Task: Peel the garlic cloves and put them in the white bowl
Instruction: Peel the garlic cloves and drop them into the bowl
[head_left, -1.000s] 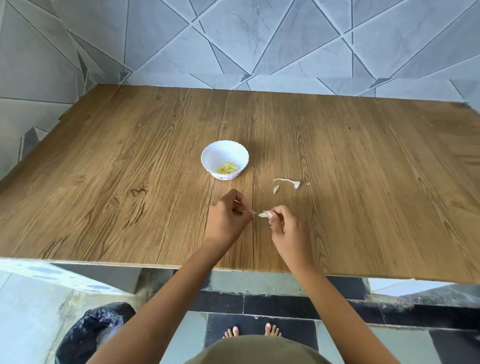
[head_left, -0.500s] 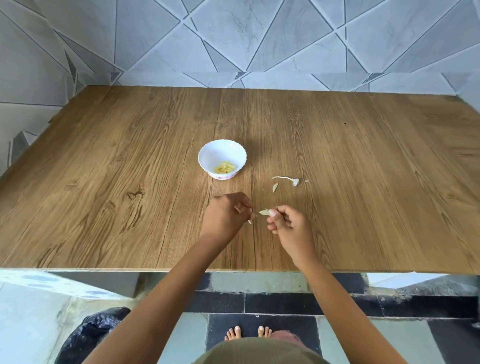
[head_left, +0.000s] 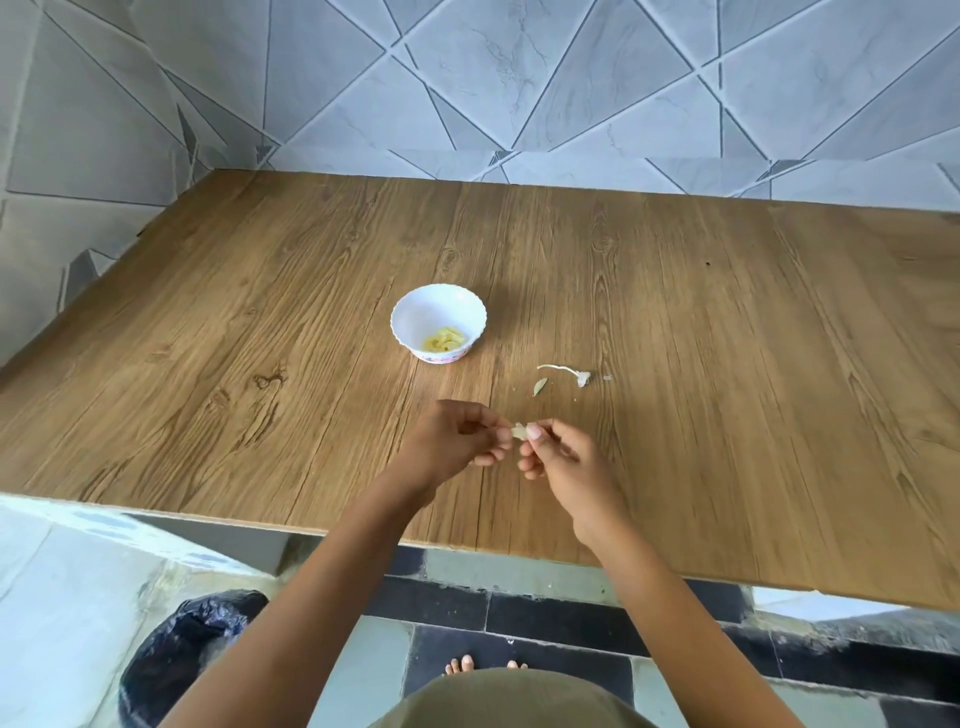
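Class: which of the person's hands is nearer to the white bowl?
Left. The left hand is straight toward the person from the white bowl; the right hand is farther, off to its right. Both pinch one garlic clove.

One white bowl (head_left: 439, 312), one garlic clove (head_left: 518, 431), two hands (head_left: 452, 441) (head_left: 563, 462)

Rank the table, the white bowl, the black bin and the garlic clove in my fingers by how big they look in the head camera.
Largest to smallest: table, black bin (partly out of view), white bowl, garlic clove (only partly visible).
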